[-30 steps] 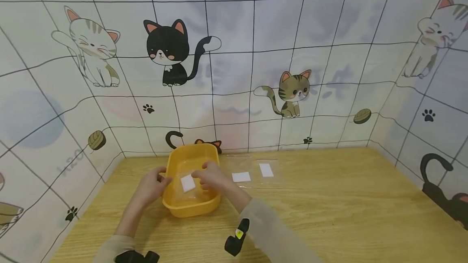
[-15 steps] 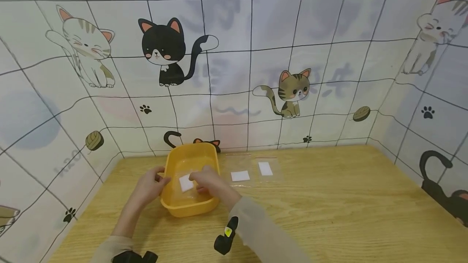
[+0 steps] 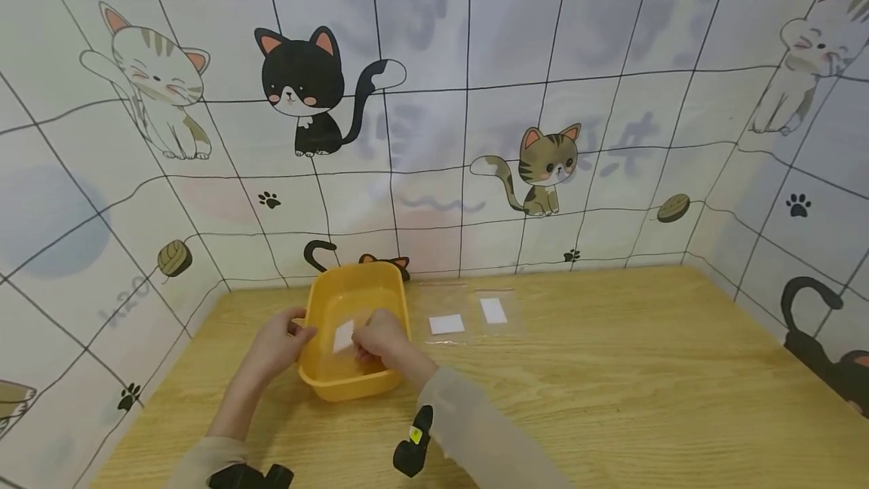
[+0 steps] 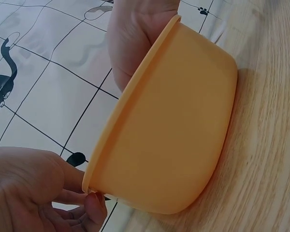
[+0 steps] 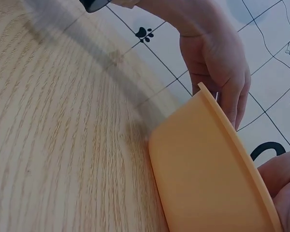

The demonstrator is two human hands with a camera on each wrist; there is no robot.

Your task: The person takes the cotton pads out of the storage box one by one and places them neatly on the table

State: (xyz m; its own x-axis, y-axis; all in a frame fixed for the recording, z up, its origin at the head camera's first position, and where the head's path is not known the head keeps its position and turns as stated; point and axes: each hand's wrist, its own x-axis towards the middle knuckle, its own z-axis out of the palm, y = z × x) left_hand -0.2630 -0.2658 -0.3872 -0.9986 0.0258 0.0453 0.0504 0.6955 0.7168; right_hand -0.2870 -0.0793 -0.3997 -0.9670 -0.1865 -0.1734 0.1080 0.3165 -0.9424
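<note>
A yellow plastic basin (image 3: pixel 326 387) stands on the wooden table near the back wall in the head view. My left hand (image 3: pixel 274 345) grips its left rim, thumb outside, as the left wrist view also shows. Inside the basin lies a clear plastic bag with a white label (image 3: pixel 342 336). My right hand (image 3: pixel 385 338) reaches over the right rim, and its curled fingers pinch the bag's right side. In both wrist views the basin wall (image 4: pixel 164 121) hides the bag and the right fingertips.
Two similar clear bags with white labels, a nearer one (image 3: pixel 446 324) and a farther one (image 3: pixel 493 311), lie flat on the table (image 3: pixel 611 368) to the basin's right. A cat-patterned wall covering (image 3: pixel 434 195) closes off the back and sides.
My right hand has moved down and slightly left, its fingers curling from extended to closed on the bag. The white label has tilted a little. My left hand keeps its hold on the rim.
</note>
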